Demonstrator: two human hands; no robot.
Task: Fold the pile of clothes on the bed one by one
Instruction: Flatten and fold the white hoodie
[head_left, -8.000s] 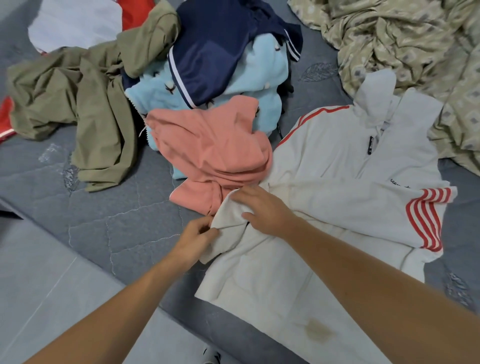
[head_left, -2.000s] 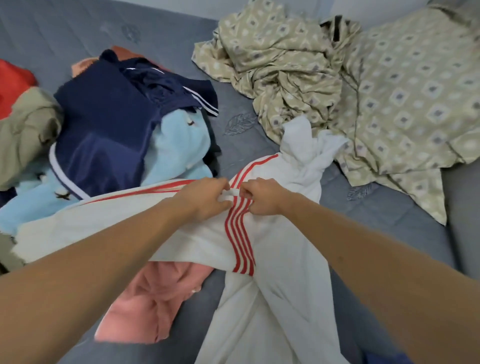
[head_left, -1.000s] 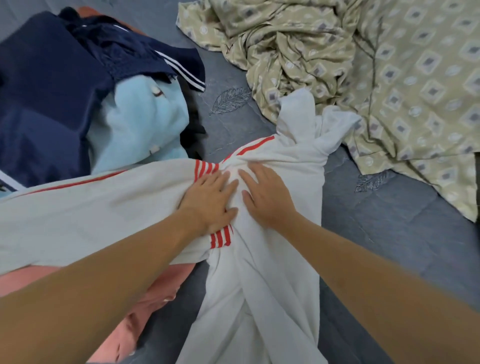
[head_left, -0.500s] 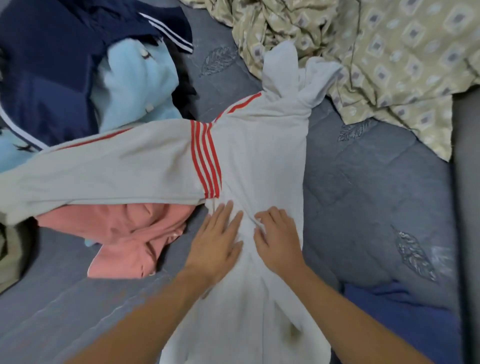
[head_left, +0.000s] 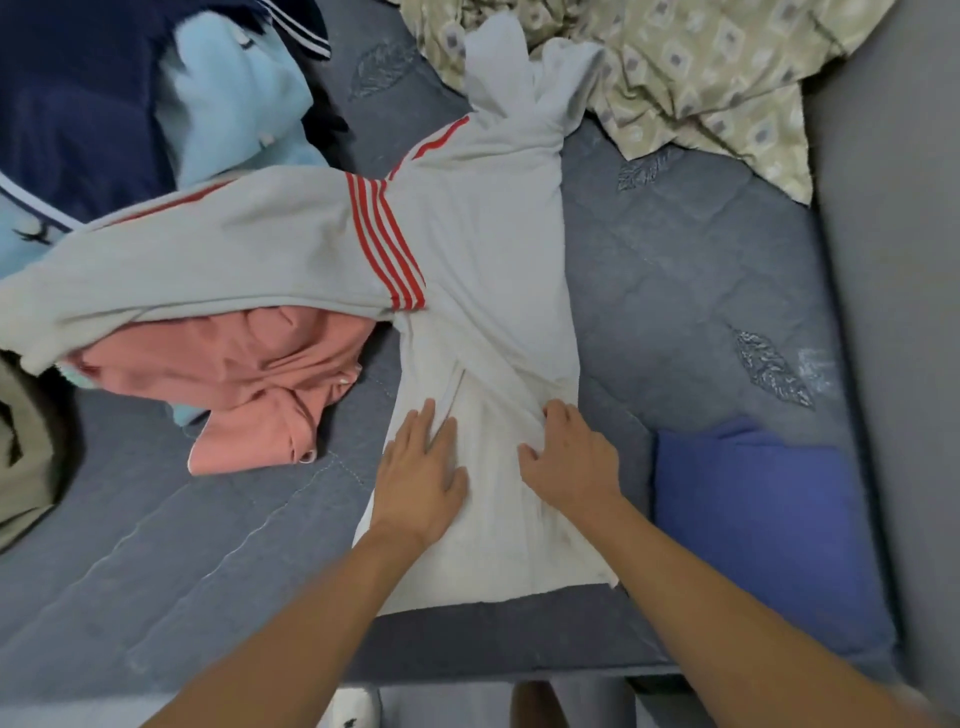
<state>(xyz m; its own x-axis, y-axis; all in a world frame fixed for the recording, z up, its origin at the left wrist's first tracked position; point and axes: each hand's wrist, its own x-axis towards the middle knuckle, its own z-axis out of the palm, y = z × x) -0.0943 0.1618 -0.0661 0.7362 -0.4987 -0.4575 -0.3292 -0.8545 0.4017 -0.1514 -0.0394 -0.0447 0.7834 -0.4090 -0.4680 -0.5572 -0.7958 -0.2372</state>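
Having slid lower, hands (head_left: 498, 467) on white hoodie (head_left: 483, 249)

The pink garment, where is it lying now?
In the head view, the pink garment lies crumpled left of centre on the bed, partly under the white hoodie's outstretched sleeve.

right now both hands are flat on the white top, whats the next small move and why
Probably fold the long sleeve in over the body: it lies out across the pink garment, while the left hand and right hand press the white top flat.
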